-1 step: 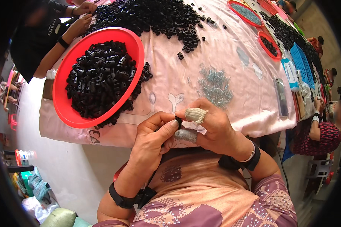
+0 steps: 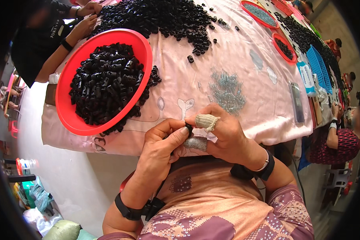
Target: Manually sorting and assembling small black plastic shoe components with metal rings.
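Just past the table's near edge, my left hand (image 2: 160,146) pinches a small black plastic cord lock (image 2: 189,128) between thumb and forefinger. My right hand (image 2: 228,134) closes on the same piece from the other side. A cream knitted cover wraps its forefinger and a grey one its thumb. Fingers hide most of the cord lock. Beyond my hands, a pile of tiny silvery springs (image 2: 228,92) lies on the pink cloth (image 2: 176,76). To the left, a red basin (image 2: 148,52) is heaped with similar black pieces (image 2: 104,82), some spilled beside it.
A large heap of black pieces (image 2: 156,20) covers the far table. At far right are red trays (image 2: 285,48), a blue basket (image 2: 319,70), a wipes packet (image 2: 306,80) and a phone (image 2: 297,102). A co-worker's arm (image 2: 54,66) reaches in at upper left; other people sit along the right.
My right thumb has shifted very slightly against the cord lock. Otherwise the hands and objects stay in place.
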### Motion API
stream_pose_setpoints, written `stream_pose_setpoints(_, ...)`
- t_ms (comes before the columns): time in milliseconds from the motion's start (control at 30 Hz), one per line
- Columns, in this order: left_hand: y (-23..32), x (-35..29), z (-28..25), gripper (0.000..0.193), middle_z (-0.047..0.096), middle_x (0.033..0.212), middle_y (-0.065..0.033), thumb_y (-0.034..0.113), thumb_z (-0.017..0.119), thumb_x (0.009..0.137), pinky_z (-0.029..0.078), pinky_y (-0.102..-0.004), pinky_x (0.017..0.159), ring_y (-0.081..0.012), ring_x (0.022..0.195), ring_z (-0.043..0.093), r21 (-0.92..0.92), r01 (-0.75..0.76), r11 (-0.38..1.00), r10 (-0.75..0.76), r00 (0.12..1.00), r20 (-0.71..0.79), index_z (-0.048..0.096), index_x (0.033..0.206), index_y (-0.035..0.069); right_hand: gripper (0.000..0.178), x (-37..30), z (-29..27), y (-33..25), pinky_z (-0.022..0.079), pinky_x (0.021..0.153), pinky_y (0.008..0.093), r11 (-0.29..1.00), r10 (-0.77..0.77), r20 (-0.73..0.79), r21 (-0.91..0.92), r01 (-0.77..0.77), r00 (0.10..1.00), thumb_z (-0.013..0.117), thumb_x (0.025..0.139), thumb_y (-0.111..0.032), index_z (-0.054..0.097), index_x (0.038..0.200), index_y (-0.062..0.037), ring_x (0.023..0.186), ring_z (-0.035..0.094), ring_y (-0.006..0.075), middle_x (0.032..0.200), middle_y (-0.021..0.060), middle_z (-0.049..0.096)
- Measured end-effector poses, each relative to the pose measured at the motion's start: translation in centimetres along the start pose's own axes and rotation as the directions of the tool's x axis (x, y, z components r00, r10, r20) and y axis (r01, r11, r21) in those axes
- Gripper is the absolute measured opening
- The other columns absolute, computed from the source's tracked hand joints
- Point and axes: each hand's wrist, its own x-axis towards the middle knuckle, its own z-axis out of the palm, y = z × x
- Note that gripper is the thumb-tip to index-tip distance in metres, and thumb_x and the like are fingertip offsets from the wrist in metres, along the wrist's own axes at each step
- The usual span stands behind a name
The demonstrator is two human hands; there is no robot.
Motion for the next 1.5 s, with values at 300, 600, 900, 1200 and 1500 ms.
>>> stream_pose_setpoints(300, 0.04, -0.15, 0.03, 0.010, 0.062, 0.086, 0.0006, 0.010, 0.061, 0.095, 0.033, -0.0139, 0.046, -0.0017, 0.058, 0.046, 0.073, 0.014, 0.997, -0.012, 1.000, -0.019, 0.064, 0.101, 0.004, 0.037, -0.36, 0.63, 0.05, 0.052, 0.066, 0.0376, 0.989, -0.080, -0.035, -0.126, 0.075, 0.996, 0.075, 0.067, 0.002, 0.061, 0.101, 0.0004, 0.080, 0.062, 0.0308, 0.092, 0.0134, 0.058)
stream_pose_setpoints(600, 0.12, -0.15, 0.28, 0.012, 0.062, 0.085, 0.0013, 0.013, 0.060, 0.096, 0.032, -0.0128, 0.045, -0.0001, 0.056, 0.045, 0.077, 0.008, 0.997, -0.009, 1.000, 0.006, 0.063, 0.103, 0.004, 0.042, -0.27, 0.50, -0.09, 0.051, 0.067, 0.0374, 0.992, -0.078, -0.023, -0.098, 0.075, 0.997, 0.081, 0.066, -0.006, 0.061, 0.103, -0.0002, 0.080, 0.061, 0.0301, 0.091, 0.0125, 0.057)
stream_pose_setpoints(900, 0.42, -0.29, 0.52, 0.013, 0.057, 0.077, 0.0062, 0.014, 0.062, 0.095, 0.030, -0.0156, 0.049, 0.0009, 0.058, 0.041, 0.158, -0.027, 0.987, 0.025, 1.000, 0.014, 0.066, 0.103, 0.004, 0.039, -0.20, 0.43, -0.27, 0.050, 0.064, 0.0363, 0.996, -0.046, -0.038, -0.073, 0.043, 0.998, 0.082, 0.067, -0.009, 0.063, 0.101, -0.0024, 0.078, 0.060, 0.0279, 0.087, 0.0111, 0.055)
stream_pose_setpoints(1200, 0.55, -0.49, 0.08, 0.012, 0.060, 0.082, 0.0045, 0.011, 0.064, 0.093, 0.038, -0.0145, 0.053, 0.0008, 0.063, 0.047, 0.125, -0.069, 0.990, 0.065, 0.997, 0.041, 0.067, 0.102, 0.002, 0.044, -0.07, 0.39, -0.51, 0.051, 0.065, 0.0381, 0.992, -0.071, -0.020, -0.108, 0.069, 0.997, 0.083, 0.068, -0.014, 0.062, 0.104, -0.0015, 0.078, 0.060, 0.0293, 0.087, 0.0116, 0.057)
stream_pose_setpoints(1500, 0.77, -0.55, -0.09, 0.013, 0.062, 0.085, 0.0021, 0.010, 0.066, 0.092, 0.046, -0.0160, 0.058, -0.0018, 0.070, 0.056, 0.135, -0.055, 0.989, 0.051, 0.998, 0.029, 0.067, 0.100, 0.001, 0.045, -0.24, -0.02, -0.09, 0.047, 0.064, 0.0395, 0.965, -0.046, 0.056, -0.254, 0.059, 0.997, 0.082, 0.066, -0.027, 0.063, 0.096, -0.0004, 0.074, 0.059, 0.0302, 0.083, 0.0119, 0.058)
